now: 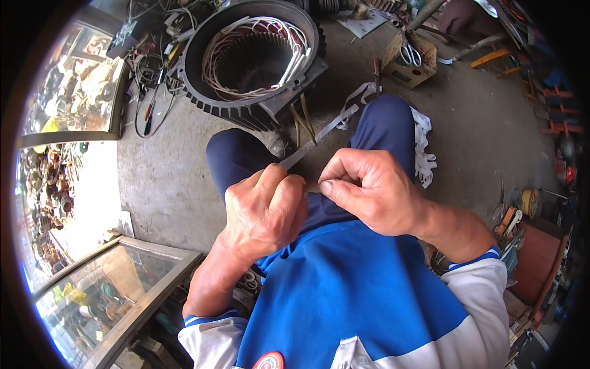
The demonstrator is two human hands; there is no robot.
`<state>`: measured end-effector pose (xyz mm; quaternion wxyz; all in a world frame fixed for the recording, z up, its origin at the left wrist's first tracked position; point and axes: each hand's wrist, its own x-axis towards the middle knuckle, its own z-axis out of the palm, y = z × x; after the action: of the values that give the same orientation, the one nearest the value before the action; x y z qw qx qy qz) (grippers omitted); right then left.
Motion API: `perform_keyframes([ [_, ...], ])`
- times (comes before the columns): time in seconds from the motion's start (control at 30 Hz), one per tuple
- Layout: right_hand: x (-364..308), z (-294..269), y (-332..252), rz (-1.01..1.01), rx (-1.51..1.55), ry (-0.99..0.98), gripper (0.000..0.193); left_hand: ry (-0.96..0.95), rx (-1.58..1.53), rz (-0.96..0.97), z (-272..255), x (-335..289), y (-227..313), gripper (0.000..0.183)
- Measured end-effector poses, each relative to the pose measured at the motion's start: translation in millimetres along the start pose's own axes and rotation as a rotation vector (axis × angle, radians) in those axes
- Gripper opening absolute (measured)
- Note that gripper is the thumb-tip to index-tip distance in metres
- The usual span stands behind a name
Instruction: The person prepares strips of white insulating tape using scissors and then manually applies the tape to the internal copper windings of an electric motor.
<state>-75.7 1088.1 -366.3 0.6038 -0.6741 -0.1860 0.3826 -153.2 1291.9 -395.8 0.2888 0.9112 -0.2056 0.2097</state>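
Observation:
My left hand (267, 209) is closed in a fist above my lap, with a strip of white cotton tape (332, 125) coming out of its far side. The tape runs forward and right between my knees, towards the motor housing. Close by on the right, my right hand (375, 190) pinches thumb against forefinger. A short thin stretch of what looks like the same tape spans the small gap between the hands; the fingertips mostly hide it. In front stands a dark finned motor stator (192, 74), open end up, with loops of white and reddish wire (301, 52) around its inside.
Thin tan sticks (302, 126) lean by the stator. Scissors (410, 54) rest at a cardboard box (424, 69) beyond my right knee. More white tape (424, 147) hangs beside that knee. Cables and tools (147, 92) lie at left, near a glass-paned frame (117, 270).

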Motion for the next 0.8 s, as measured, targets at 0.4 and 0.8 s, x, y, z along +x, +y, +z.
perform_keyframes([
  [0.4,5,27,11,-0.148,0.071,0.192,0.010,0.146,0.321,-0.075,13,10,2,0.021],
  [0.8,16,-9,8,-0.336,-0.386,0.211,0.006,0.046,-0.149,-0.215,14,6,-4,0.013],
])
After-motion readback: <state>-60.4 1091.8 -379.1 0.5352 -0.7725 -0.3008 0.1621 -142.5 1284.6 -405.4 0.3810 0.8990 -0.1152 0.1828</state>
